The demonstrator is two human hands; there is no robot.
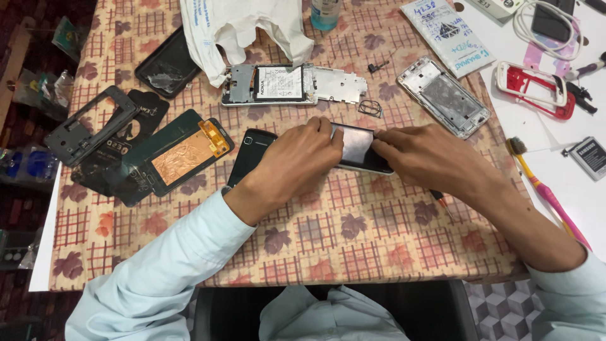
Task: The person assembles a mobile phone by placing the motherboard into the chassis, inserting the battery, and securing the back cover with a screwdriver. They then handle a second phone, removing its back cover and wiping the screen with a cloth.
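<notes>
Both hands pinch one dark phone [356, 148] from its two ends: the left hand [302, 161] fingers press its left edge, the right hand [429, 158] fingers its right edge. It lies flat at the middle of the counter [328, 233]. It looks light, stiff, with smooth fragile glass; better held at the edges. A black cover [249, 155] lies just beside.

The tablecloth [353, 233] is tan with a red-brown check and maroon leaf motifs; the phone [360, 148] between the hands has a glossy black face with a silvery edge; both sleeves [170, 271] are pale blue; the plastic bag [246, 28] is white with blue print; one panel [189, 155] is black with a copper-orange foil patch; the toothbrush [549, 196] is pink and yellow — the frame [536, 88] red and white; the metal chassis [445, 98] — dull silver.
</notes>
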